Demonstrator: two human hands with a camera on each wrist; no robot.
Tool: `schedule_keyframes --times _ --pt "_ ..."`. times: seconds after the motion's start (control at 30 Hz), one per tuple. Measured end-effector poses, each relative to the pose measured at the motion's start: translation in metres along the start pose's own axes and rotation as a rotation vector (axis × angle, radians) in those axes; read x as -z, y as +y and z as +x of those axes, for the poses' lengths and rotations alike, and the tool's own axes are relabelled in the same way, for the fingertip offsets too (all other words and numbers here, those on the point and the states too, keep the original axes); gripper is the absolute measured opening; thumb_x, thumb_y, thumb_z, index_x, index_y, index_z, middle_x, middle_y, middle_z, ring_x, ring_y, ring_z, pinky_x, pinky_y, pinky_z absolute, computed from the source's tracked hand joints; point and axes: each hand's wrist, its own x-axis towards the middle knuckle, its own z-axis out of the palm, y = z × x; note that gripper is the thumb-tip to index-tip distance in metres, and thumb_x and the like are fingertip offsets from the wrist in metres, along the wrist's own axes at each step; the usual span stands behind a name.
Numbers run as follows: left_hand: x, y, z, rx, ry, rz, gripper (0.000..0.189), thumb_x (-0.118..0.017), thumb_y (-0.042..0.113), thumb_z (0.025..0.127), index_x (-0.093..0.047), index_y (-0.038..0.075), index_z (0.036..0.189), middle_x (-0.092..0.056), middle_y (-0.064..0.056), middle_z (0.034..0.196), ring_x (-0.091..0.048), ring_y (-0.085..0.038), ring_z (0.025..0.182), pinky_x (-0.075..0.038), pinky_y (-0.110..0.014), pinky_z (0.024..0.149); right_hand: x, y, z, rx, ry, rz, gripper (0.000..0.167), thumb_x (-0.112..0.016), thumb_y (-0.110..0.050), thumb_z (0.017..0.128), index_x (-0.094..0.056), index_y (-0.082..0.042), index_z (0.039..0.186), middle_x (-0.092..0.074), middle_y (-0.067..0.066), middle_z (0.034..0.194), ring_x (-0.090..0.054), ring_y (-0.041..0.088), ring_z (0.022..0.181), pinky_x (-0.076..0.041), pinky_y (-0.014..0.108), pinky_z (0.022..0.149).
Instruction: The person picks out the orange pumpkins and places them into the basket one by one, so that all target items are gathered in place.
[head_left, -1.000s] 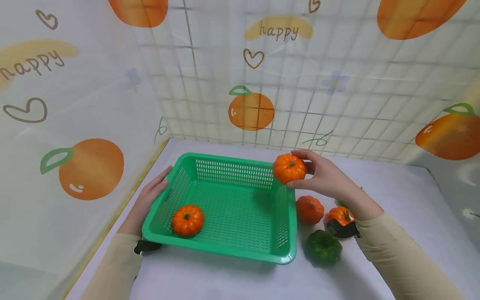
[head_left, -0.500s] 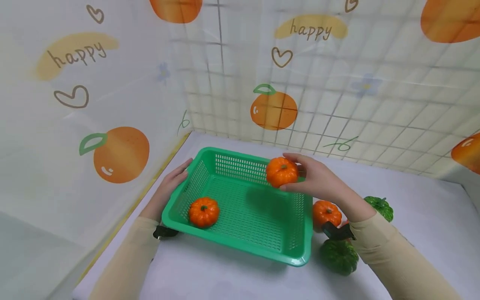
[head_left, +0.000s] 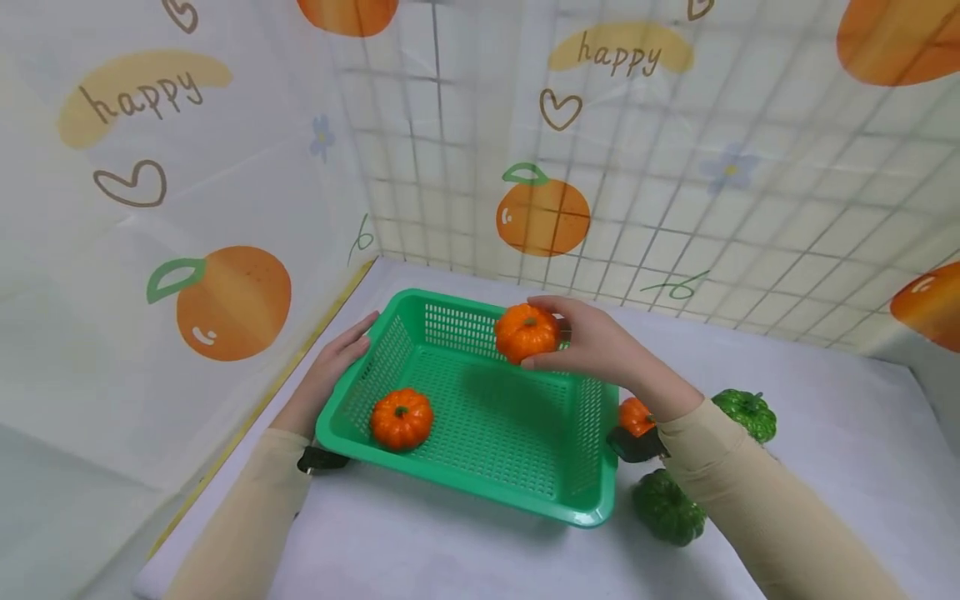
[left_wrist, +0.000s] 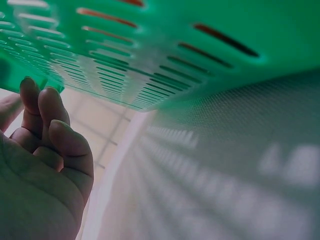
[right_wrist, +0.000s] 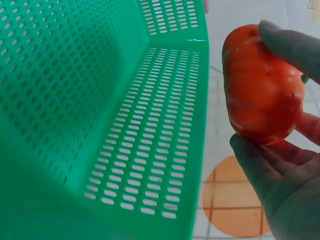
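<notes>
My right hand [head_left: 581, 337] grips a small orange pumpkin [head_left: 525, 333] between thumb and fingers, above the far right part of a green plastic basket [head_left: 480, 492]. In the right wrist view, the held pumpkin [right_wrist: 262, 90] is seen beside the basket's slotted wall [right_wrist: 150, 125]. A second orange pumpkin [head_left: 402, 419] sits inside the basket at its near left corner. My left hand [head_left: 326, 371] rests along the outside of the basket's left rim. Its fingers [left_wrist: 70, 137] appear loosely bent near the slotted side in the left wrist view.
Right of the basket lie a dark green pumpkin [head_left: 670, 507], a brighter green one [head_left: 746, 412] and an orange one [head_left: 635, 415] partly hidden by the right wrist's black strap. A printed sheet over a wire grid [head_left: 637, 167] stands behind the white table [head_left: 405, 550].
My right hand has carried the pumpkin leftward, from over the basket's right rim to farther inside. The head view has turned slightly left. My left hand stays at the rim.
</notes>
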Motion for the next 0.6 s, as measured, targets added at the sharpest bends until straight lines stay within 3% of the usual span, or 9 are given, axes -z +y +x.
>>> schedule_keyframes --times 0.23,0.6 --pt "-0.003 -0.001 0.001 0.023 0.001 0.002 0.052 -0.047 0.044 0.104 -0.035 0.035 0.154 -0.027 0.015 0.158 -0.016 -0.015 0.147 -0.020 -0.058 0.112 -0.012 -0.001 0.014 0.019 -0.017 -0.010 0.083 -0.085 -0.043 0.077 -0.046 -0.017 0.147 -0.054 -0.003 0.136 -0.058 0.020 0.111 -0.053 0.034 0.084" --pt "-0.002 -0.003 0.003 0.004 -0.012 0.004 0.054 -0.047 0.042 0.105 -0.034 0.030 0.155 -0.027 0.011 0.160 -0.017 -0.016 0.147 -0.019 -0.056 0.113 -0.039 -0.012 0.034 0.042 -0.086 -0.047 0.080 -0.086 -0.039 0.078 -0.049 -0.014 0.144 -0.058 -0.004 0.126 -0.054 0.014 0.108 -0.049 0.033 0.088"
